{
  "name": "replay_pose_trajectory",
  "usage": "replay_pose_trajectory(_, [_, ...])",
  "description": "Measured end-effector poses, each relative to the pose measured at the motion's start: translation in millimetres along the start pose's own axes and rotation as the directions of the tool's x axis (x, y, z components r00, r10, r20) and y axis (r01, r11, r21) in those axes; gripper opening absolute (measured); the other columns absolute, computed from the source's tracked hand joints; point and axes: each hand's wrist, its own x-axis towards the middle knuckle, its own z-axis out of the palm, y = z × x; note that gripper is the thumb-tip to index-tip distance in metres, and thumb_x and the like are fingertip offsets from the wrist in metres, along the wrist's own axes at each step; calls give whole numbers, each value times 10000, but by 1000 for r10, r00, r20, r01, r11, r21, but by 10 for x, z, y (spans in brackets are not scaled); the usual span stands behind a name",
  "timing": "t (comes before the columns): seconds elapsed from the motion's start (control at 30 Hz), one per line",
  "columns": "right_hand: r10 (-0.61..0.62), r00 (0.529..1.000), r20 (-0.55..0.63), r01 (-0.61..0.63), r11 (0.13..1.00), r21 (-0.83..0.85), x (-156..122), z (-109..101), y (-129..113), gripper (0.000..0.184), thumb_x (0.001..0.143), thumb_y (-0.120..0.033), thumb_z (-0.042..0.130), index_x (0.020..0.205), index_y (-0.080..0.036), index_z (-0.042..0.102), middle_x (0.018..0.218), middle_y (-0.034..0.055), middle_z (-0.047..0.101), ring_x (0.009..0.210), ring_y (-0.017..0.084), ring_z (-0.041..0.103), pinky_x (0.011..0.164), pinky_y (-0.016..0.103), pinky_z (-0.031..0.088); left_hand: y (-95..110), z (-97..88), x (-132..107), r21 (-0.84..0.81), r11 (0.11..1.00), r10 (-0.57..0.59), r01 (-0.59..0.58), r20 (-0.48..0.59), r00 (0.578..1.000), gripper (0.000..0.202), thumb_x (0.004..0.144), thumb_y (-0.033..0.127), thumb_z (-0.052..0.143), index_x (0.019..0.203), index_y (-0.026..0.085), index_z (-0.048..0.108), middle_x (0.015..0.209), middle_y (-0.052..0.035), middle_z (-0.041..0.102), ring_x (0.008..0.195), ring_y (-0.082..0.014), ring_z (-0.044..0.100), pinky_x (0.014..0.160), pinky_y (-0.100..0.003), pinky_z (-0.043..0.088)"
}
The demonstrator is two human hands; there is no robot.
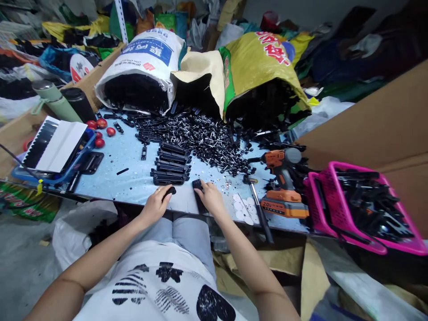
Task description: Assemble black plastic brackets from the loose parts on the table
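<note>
Fingers (pixel 164 191) of the left hand (pixel 155 204) close around a small black part (pixel 171 191); the right hand's (pixel 210 197) close over a longer black part (pixel 200 205) at the worktop's (pixel 129 187) front edge, just before stacked black plastic pieces (pixel 172 166).

We look into a workshop, shown by the cordless drill (pixel 284 177) and hammer (pixel 260 206) beside heaped black parts (pixel 207 138) and open sacks (pixel 142 55).
</note>
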Motion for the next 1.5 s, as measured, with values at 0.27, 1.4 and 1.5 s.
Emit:
replay_pose_trajectory(0.27, [-9,1000,-25,22,802,597,-10,-21,-83,546,874,-530,420,1311,-208,478,973,116,625,881,254,615,800,418,482,140,113,52,-125,992,27,-26,1,1000,354,930,294,414,1239,183,545,1148,-104,623,1089,-211,572,947,-391,465])
replay_pose_trajectory(1.4, [-384,834,-396,551,573,606,-195,-311,-488,537,885,-377,489,1402,-269,395,1008,77,634,879,193,606,794,327,500,303,105,146,-48,953,271,-299,-306,913,347,929,251,437,1241,173,566,1016,-102,668,899,-158,636,796,-282,531])
replay_pose_trajectory(1.5, [-248,863,-439,498,557,664,-261,-288,-673,534,911,-412,424,1425,-281,359,1083,90,622,916,222,604,822,365,501,372,162,162,-28,954,251,-298,-466,848,350,942,244,408,1244,163,564,990,-101,674,886,-158,632,797,-287,519])
